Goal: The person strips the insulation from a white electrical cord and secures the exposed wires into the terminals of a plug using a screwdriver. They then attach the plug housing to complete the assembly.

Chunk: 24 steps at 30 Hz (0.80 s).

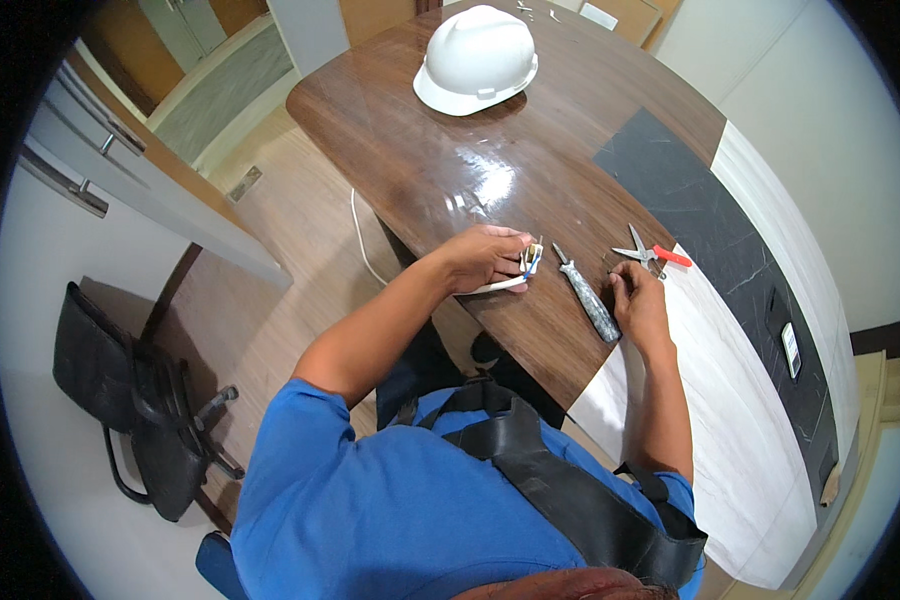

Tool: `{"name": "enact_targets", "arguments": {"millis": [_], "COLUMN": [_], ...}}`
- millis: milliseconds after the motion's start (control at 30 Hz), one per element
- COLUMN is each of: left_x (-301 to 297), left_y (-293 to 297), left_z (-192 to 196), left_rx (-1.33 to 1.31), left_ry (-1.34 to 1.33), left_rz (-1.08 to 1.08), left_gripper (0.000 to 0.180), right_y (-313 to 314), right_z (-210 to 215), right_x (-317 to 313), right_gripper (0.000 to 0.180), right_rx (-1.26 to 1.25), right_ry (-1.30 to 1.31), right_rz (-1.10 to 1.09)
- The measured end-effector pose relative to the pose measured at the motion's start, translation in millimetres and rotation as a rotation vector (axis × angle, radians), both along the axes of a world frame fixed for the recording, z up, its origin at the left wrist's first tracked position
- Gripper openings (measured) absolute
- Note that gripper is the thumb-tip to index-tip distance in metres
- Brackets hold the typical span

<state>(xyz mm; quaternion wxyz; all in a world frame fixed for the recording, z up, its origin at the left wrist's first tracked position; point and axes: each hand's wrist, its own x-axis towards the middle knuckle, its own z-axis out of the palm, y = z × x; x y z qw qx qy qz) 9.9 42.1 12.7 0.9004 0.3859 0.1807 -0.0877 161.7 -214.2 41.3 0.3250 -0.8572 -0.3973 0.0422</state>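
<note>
Near the table's front edge, my left hand (478, 258) is closed on a small white electrical fitting (533, 260), with its inside and thin wires showing. A white cable (494, 287) runs from it under my fingers. My right hand (642, 300) hangs low over the table to the right, its thumb and fingers pinched together. A thin dark bit shows by those fingertips, too small to name. Between my hands lies a screwdriver (592, 302) with a mottled grey handle, its tip pointing away from me. Red-handled scissors (645, 250) lie just beyond my right fingers, blades spread.
A white hard hat (478, 60) sits on the far part of the brown wooden table (380, 125). Toward the right are a dark stone-look strip (685, 175), a white marbled panel (735, 430) and a phone-like device (791, 350). A black chair (135, 400) stands at left.
</note>
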Motion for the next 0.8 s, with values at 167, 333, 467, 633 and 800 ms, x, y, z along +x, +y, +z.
{"name": "enact_targets", "arguments": {"millis": [167,333,467,633,800], "left_x": [1,2,1,3,3], "left_y": [-2,-1,4,5,3], "left_z": [7,4,1,-1,1], "left_rx": [0.088,0.085,0.007,-0.007,-0.002], "left_ry": [0.038,0.042,0.017,-0.004,-0.002], "left_rz": [-0.082,-0.094,-0.106,-0.111,-0.115], "left_gripper": [0.04,0.041,0.034,0.028,0.031], "right_y": [11,26,37,48,55], "right_z": [-5,10,10,9,-8], "right_x": [-10,-31,-41,-57,-68], "right_gripper": [0.012,0.014,0.017,0.015,0.012], "right_rx": [0.2,0.201,0.232,0.264,0.286], "right_ry": [0.308,0.616,0.684,0.694,0.622], "right_rz": [-0.038,0.002,0.037,0.043,0.058]}}
